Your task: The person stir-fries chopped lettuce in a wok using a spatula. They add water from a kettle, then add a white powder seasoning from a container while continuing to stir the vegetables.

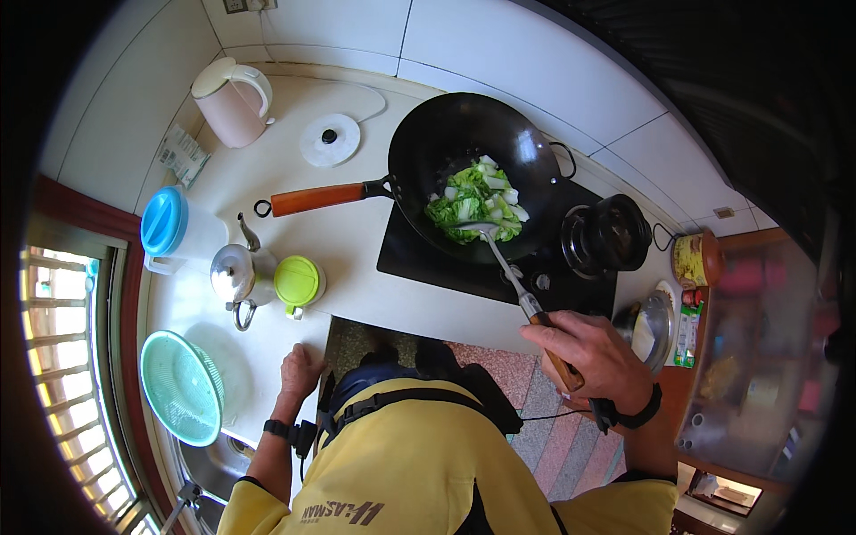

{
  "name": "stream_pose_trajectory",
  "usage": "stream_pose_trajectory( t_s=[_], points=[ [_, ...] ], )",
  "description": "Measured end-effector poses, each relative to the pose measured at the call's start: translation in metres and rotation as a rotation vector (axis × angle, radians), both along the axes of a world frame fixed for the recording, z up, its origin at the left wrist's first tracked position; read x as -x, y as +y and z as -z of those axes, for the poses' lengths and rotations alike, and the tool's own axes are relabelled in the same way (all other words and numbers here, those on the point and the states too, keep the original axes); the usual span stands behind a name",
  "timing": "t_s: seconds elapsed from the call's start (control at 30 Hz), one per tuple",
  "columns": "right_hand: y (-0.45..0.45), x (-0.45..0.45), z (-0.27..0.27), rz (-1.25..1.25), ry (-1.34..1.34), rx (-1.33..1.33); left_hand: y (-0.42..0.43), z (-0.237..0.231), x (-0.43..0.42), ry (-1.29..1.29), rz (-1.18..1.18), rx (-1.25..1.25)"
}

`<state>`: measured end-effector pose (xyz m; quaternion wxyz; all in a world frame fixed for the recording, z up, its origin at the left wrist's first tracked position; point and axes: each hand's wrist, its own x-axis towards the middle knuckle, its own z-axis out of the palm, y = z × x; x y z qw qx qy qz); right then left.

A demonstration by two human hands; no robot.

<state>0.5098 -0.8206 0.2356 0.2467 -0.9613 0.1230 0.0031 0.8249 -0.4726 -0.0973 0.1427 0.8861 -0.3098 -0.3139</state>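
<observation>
My right hand (592, 358) is closed around the wooden handle of a metal spatula (511, 277). The spatula's blade lies at the near edge of chopped leafy greens with white stems (478, 194), down in a black wok (535, 174). The wok sits over a black cooktop (428, 257), its wooden handle pointing left. My left hand (301, 370) rests at the edge of the white counter (361, 294), fingers curled; whether it grips the edge I cannot tell.
On the left stand a metal teapot (234, 274), a green-lidded container (297, 284), a blue-lidded pitcher (180, 227) and a turquoise basket (182, 388). A kettle (234, 107) stands behind. A small black pot (618, 234) is right of the wok.
</observation>
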Motion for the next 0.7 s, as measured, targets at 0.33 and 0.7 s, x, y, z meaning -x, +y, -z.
stream_pose_trajectory(
  t_s=[0.33, 0.7],
  points=[
    [-0.044, -0.022, 0.044, 0.329, -0.333, -0.094, 0.000, -0.001, -0.003, -0.008, 0.004, -0.006],
    [-0.130, -0.026, 0.094, 1.317, -0.741, -0.626, 0.000, 0.000, -0.002, 0.012, -0.008, -0.048]
  ],
)
